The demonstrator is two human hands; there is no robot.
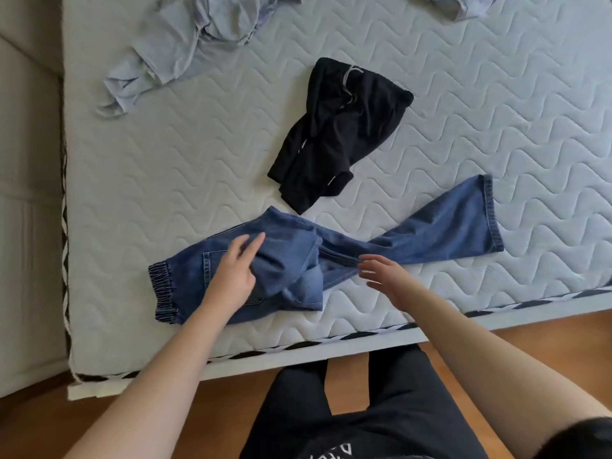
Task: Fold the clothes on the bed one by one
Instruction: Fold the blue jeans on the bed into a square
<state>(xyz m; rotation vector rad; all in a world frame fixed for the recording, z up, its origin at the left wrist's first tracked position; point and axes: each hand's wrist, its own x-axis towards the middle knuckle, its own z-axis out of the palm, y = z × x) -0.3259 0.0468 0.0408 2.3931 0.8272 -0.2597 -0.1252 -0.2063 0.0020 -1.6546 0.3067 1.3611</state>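
Note:
Blue jeans [440,226] lie across the near part of the bed [165,154], elastic waistband at the left, one leg stretched to the right and the seat area bunched in the middle. My left hand [233,276] rests flat on the jeans by the back pocket, fingers straight. My right hand [385,274] hovers at the crotch seam with fingers spread, its fingertips touching the denim. A crumpled black garment [337,134] lies just beyond the jeans. A rumpled light grey garment [185,44] sits at the far left.
Another light grey garment [463,6] shows at the top edge. A beige upholstered surface [26,193] runs along the bed's left side. Wooden floor [546,336] and my black-clad legs [347,409] are below the mattress edge.

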